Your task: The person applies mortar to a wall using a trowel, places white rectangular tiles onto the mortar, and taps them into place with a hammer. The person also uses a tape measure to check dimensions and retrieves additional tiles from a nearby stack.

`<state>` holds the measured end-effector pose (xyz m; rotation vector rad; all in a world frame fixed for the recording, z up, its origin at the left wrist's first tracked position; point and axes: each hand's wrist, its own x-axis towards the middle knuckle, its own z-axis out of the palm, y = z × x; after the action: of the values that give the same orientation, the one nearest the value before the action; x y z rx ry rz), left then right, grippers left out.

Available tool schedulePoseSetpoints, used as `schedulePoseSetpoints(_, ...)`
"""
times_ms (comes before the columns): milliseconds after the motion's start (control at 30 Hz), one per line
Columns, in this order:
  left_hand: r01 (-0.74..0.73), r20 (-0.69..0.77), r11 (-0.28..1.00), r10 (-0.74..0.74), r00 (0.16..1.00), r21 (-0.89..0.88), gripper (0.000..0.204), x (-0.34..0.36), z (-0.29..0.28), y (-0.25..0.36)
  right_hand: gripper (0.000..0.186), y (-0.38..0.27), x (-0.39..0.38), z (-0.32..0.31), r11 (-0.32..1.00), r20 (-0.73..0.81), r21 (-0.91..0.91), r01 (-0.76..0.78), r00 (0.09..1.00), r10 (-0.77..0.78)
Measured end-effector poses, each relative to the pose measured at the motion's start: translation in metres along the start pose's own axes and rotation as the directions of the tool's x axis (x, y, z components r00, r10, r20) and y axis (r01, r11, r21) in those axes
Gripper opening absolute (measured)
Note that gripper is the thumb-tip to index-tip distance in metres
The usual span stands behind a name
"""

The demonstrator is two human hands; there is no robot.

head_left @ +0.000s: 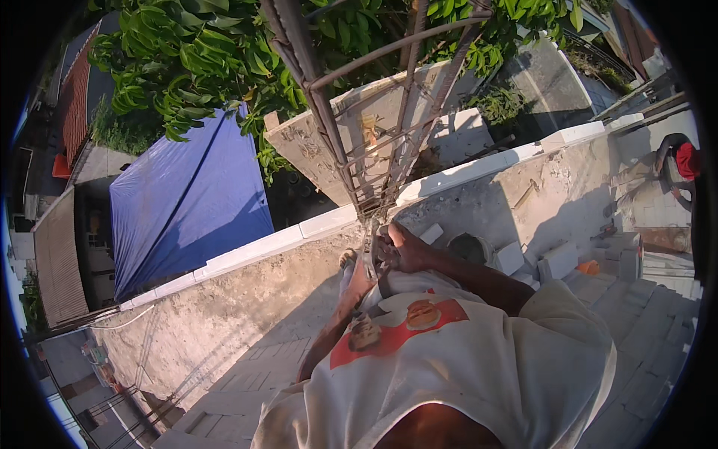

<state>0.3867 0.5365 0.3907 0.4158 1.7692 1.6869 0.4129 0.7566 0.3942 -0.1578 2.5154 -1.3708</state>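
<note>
A tall rebar cage [340, 142] of rusty upright bars with cross ties rises in front of me, its lower end by the row of white blocks. My left hand [363, 274] and my right hand [402, 251] are close together at the cage's lower end, in front of my shirt. Both hands are closed, the right one with its thumb side up. A slim greyish metal piece [369, 243] shows between them; its kind is too small to tell. The fingers of the left hand are partly hidden.
A row of white blocks [329, 222] edges the rough concrete ledge [239, 299]. Beyond it are a blue tarpaulin [198, 202] and leafy branches [179, 56]. A dark bucket [469, 247] and loose white blocks [557, 260] stand at right. A person in red and dark clothing [684, 161] is far right.
</note>
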Motion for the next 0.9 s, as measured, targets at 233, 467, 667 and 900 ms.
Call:
schedulePoseSetpoints(233, -0.217, 0.517, 0.944, 0.059, 0.854, 0.250, 0.063, 0.084, 0.042, 0.035, 0.086, 0.013, -0.077, 0.040, 0.903, -0.445, 0.344, -0.257, 0.802, 0.398)
schedulePoseSetpoints(467, -0.313, 0.672, 0.892, 0.013, 0.741, 0.328, 0.060, 0.129, 0.097, 0.035, 0.054, 0.032, -0.085, 0.112, 0.816, -0.749, 0.563, -0.130, 0.337, 0.571)
schedulePoseSetpoints(667, -0.394, 0.446, 0.792, 0.174, 0.878, 0.467, 0.034, 0.206, 0.143, 0.039, 0.046, 0.044, -0.121, 0.095, 0.301, -0.296, 0.954, 0.000, 0.187, 0.937)
schedulePoseSetpoints(900, -0.327, 0.158, 0.572, 0.326, 0.932, 0.752, 0.039, 0.405, 0.183, -0.063, 0.040, 0.135, -0.105, 0.122, -0.017, -0.017, 0.973, 0.230, 0.145, 0.989)
